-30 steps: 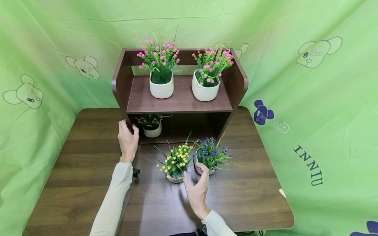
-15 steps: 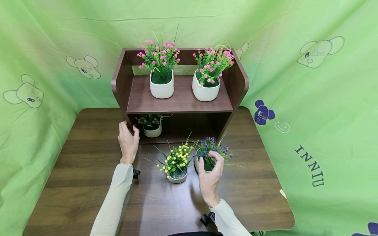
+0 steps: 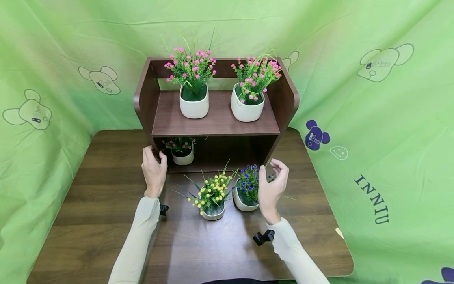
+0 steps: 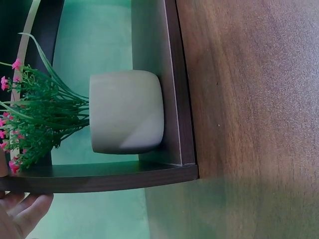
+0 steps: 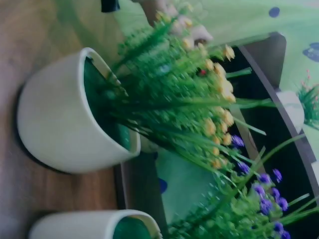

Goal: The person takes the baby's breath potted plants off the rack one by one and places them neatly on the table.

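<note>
My left hand (image 3: 154, 171) grips the left side panel of a dark brown two-tier wooden shelf (image 3: 216, 129). In the left wrist view its fingers (image 4: 31, 211) lie against the outer face of that panel. My right hand (image 3: 274, 189) is loosely curved beside a white pot of blue flowers (image 3: 246, 193), partly covering the plant, near the shelf's lower right front corner. Nothing is visible between its thumb and fingers. Left of the blue plant stands a white pot of yellow flowers (image 3: 213, 199). The right wrist view is blurred and shows both pots but not the hand.
Two white pots of pink flowers, a left one (image 3: 194, 104) and a right one (image 3: 247, 106), stand on the upper tier. A third pink-flowered pot (image 3: 183, 157) sits at the lower tier's left. Green printed cloth (image 3: 390, 118) surrounds the wooden table (image 3: 95, 205).
My right hand has moved rightward and forward, from between the yellow and blue plants, across the blue plant to its right side. My left hand stays on the shelf panel.
</note>
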Demonstrator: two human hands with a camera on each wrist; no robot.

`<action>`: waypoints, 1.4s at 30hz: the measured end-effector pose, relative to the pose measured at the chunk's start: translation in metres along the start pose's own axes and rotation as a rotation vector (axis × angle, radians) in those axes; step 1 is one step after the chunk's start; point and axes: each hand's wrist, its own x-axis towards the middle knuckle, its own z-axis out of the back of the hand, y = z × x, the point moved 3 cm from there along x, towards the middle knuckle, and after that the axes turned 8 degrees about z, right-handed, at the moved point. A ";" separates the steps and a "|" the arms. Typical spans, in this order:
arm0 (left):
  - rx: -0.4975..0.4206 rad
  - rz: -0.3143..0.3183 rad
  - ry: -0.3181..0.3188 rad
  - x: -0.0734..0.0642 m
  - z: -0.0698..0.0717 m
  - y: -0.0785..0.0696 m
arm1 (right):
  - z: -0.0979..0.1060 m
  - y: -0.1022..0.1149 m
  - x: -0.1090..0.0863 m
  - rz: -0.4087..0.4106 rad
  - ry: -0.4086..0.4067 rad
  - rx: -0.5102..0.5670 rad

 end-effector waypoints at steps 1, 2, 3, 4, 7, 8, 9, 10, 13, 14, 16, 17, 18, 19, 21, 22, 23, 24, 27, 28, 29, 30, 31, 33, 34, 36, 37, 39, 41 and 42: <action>0.001 0.001 0.001 0.000 0.000 0.000 | -0.001 -0.006 0.004 -0.017 0.010 -0.002; 0.002 0.003 0.002 0.000 0.000 0.000 | -0.001 -0.011 0.009 -0.027 0.020 -0.001; 0.004 0.003 0.004 0.000 0.000 0.000 | -0.001 -0.014 0.014 -0.035 0.028 0.000; 0.003 0.003 0.005 -0.001 0.000 0.000 | -0.001 -0.017 0.019 -0.041 0.037 0.001; 0.000 0.006 0.006 -0.001 0.000 0.001 | -0.002 -0.021 0.034 -0.046 0.057 0.008; 0.000 0.005 0.007 -0.001 0.000 0.000 | -0.002 -0.022 0.039 -0.047 0.061 0.012; -0.001 0.004 0.007 -0.001 0.000 0.000 | -0.003 -0.023 0.044 -0.051 0.065 0.016; 0.001 0.004 0.008 -0.001 0.000 0.001 | -0.004 -0.024 0.048 -0.058 0.072 0.017; 0.004 0.001 0.002 -0.001 0.000 0.001 | -0.008 -0.029 0.060 -0.101 0.089 0.012; 0.006 0.000 0.001 -0.001 0.000 0.001 | -0.009 -0.031 0.064 -0.118 0.098 0.007; 0.004 0.001 -0.003 -0.002 0.000 0.002 | -0.012 -0.034 0.071 -0.152 0.113 -0.009; 0.000 0.002 -0.004 -0.002 0.000 0.003 | -0.013 -0.036 0.074 -0.165 0.122 -0.019; -0.003 0.004 -0.003 -0.002 0.000 0.003 | -0.014 -0.037 0.077 -0.177 0.131 -0.027; -0.005 0.005 -0.002 -0.002 0.000 0.003 | -0.015 -0.038 0.080 -0.184 0.139 -0.034; -0.009 0.010 0.000 -0.002 0.000 0.003 | -0.016 -0.039 0.085 -0.194 0.153 -0.039; -0.007 0.011 0.002 -0.002 0.000 0.003 | -0.016 -0.040 0.087 -0.195 0.159 -0.043; -0.008 0.012 0.003 -0.002 0.000 0.003 | -0.017 -0.040 0.089 -0.196 0.162 -0.045; -0.007 0.011 0.002 -0.002 0.000 0.002 | -0.017 -0.040 0.091 -0.197 0.166 -0.044; -0.005 0.011 0.005 -0.001 0.001 0.002 | -0.020 -0.042 0.096 -0.188 0.171 -0.037; -0.006 0.013 0.006 -0.001 0.001 0.002 | -0.020 -0.042 0.097 -0.183 0.169 -0.038; -0.008 0.015 0.009 -0.001 0.001 0.001 | -0.021 -0.042 0.098 -0.178 0.166 -0.037; -0.009 0.016 0.013 -0.001 0.000 0.001 | -0.021 -0.042 0.099 -0.172 0.160 -0.037; -0.011 0.019 0.016 -0.001 0.000 0.001 | -0.021 -0.042 0.100 -0.164 0.155 -0.042; -0.018 0.021 0.020 -0.002 0.001 0.002 | -0.020 -0.041 0.101 -0.153 0.145 -0.055; -0.023 0.022 0.018 -0.002 0.001 0.002 | -0.020 -0.041 0.102 -0.147 0.142 -0.063; -0.033 0.020 0.013 -0.003 0.002 0.002 | -0.019 -0.041 0.102 -0.137 0.143 -0.080; -0.035 0.019 0.010 -0.004 0.002 0.002 | -0.019 -0.041 0.102 -0.133 0.147 -0.085; -0.034 0.019 0.008 -0.004 0.003 0.002 | -0.019 -0.041 0.103 -0.126 0.150 -0.094; -0.032 0.020 0.009 -0.005 0.002 0.002 | -0.018 -0.041 0.102 -0.121 0.151 -0.099; -0.030 0.021 0.010 -0.006 0.002 0.002 | -0.018 -0.041 0.102 -0.121 0.150 -0.100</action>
